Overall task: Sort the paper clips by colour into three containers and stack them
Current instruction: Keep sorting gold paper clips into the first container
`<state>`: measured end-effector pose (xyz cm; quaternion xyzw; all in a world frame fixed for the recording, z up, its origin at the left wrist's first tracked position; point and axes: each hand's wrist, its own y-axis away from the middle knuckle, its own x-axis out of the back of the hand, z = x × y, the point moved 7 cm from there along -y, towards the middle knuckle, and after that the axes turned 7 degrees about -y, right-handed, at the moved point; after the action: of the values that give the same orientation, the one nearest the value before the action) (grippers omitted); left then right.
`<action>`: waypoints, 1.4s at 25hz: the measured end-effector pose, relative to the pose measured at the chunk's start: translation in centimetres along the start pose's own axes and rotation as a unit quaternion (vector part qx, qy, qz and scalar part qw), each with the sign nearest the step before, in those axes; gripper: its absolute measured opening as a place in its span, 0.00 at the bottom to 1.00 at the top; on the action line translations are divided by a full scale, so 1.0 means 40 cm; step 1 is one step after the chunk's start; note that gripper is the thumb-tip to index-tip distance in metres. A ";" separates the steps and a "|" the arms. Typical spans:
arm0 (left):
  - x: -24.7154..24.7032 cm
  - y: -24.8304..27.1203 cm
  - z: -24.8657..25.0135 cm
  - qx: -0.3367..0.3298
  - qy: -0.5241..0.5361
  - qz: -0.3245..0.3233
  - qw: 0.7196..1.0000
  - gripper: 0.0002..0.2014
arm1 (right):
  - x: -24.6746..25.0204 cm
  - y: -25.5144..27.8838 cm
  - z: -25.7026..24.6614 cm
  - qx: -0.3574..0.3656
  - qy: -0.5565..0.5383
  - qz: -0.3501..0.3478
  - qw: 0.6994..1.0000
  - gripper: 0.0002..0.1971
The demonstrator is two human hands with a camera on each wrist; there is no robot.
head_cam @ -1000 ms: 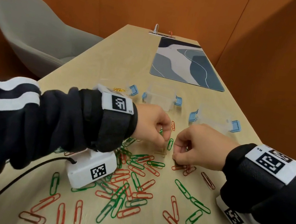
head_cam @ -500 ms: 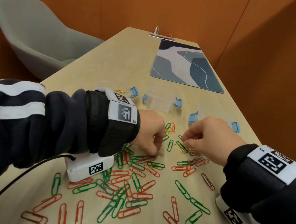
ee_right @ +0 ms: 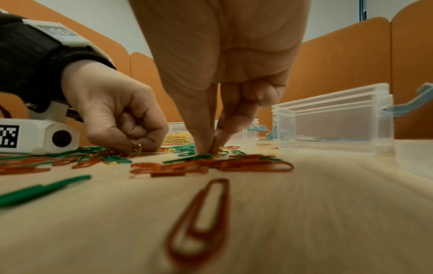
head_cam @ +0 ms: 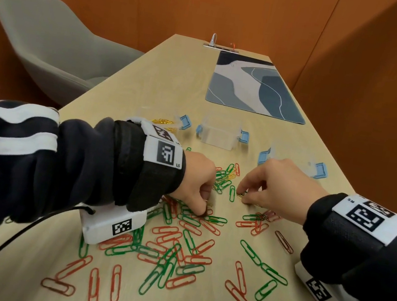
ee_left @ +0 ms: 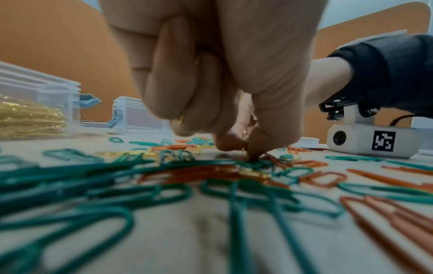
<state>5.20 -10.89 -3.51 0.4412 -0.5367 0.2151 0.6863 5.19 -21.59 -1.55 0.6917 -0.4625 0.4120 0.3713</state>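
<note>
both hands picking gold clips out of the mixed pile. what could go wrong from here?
1. The left hand pinches a gold clip lying among green and red clips; a tangled one may ride along into the gold container.
2. The right hand has only a fingertip grip on a gold clip; it may slip.

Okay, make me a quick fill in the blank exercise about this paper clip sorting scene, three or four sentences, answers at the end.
1. The left container already holds clips of the colour ____.
2. The middle container holds ____ clips.
3. The right hand pinches a clip of the colour ____ on the table.
4. Beside the table stands a grey ____.

Missing words: gold; no; gold; chair
</note>
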 end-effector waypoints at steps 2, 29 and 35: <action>-0.007 0.002 0.006 -0.001 -0.021 -0.010 1.000 0.09 | -0.002 -0.001 0.003 -0.004 -0.015 0.002 1.000 0.04; 0.061 0.033 -0.207 0.186 0.445 0.040 0.875 0.17 | -0.019 0.019 -0.093 0.143 -0.088 -0.013 0.986 0.14; 0.159 0.012 -0.326 0.249 0.363 0.229 0.868 0.17 | -0.063 0.016 -0.077 0.086 -0.047 -0.112 0.989 0.05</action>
<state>14.07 -0.87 2.10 0.3530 -0.2645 0.6377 0.6315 3.30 -18.19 -2.57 0.7873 -0.3618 0.3726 0.3323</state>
